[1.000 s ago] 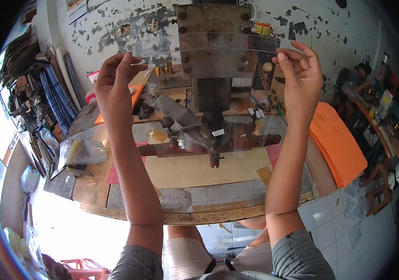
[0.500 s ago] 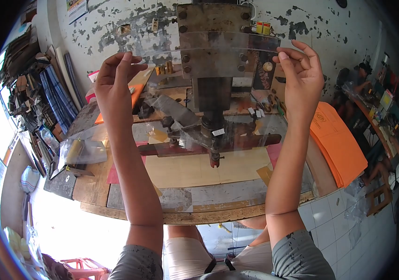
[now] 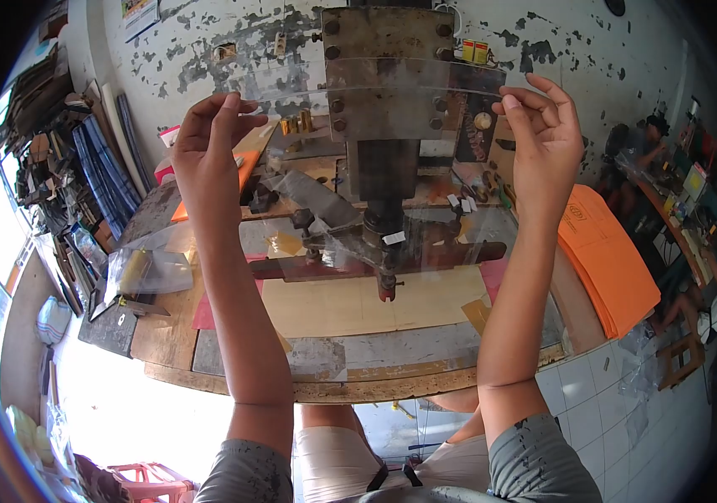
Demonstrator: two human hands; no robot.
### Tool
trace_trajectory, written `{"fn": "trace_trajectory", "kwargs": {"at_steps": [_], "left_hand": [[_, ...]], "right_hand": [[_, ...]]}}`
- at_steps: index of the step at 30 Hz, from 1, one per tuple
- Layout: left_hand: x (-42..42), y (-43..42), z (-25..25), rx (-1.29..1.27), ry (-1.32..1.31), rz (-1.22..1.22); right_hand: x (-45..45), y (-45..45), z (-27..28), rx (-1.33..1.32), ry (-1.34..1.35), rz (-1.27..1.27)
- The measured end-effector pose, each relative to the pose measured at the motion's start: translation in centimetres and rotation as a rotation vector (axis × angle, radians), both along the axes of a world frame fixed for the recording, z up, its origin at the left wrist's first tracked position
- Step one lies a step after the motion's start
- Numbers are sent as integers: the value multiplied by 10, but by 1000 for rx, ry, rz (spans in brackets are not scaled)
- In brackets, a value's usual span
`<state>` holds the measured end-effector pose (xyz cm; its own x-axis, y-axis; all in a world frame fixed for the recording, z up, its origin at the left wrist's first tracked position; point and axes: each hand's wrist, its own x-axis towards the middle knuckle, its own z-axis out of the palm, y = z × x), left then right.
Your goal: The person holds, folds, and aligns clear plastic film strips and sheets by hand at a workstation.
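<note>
A clear, see-through plastic sheet (image 3: 291, 96) is held up in front of me, and the machine shows through it. My left hand (image 3: 214, 126) pinches it near its left side between thumb and fingers. At the right side, my right hand (image 3: 543, 121) grips it the same way, with its outer fingers loosely curled. Where the sheet's lower edge ends is hard to make out. Behind it stands a heavy metal press (image 3: 384, 92) with bolts, a column and a crossbar (image 3: 451, 254). Under the crossbar lies a pale yellow board (image 3: 358, 310) on the worktable.
Orange folded sheets (image 3: 606, 260) lie at the worktable's right edge. Loose clear plastic (image 3: 153, 272) and a brown roll sit on the left. Two yellow-red boxes (image 3: 474, 51) stand behind the press. People sit at another bench on the far right.
</note>
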<state>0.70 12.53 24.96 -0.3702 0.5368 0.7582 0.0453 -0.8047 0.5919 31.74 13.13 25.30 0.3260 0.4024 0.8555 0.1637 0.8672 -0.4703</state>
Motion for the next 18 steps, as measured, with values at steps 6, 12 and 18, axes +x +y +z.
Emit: {"fn": "trace_trajectory", "kwargs": {"at_steps": [6,12,18], "left_hand": [[0,0,0,4,-1,-13],[-1,1,-1,9,-4,-23],[-3,1,-1,15,0,-26]], "right_hand": [[-1,-2,1,-8,-8,-19],[0,-1,1,-3,-5,-11],[0,-2,1,-15,4,-11]]}}
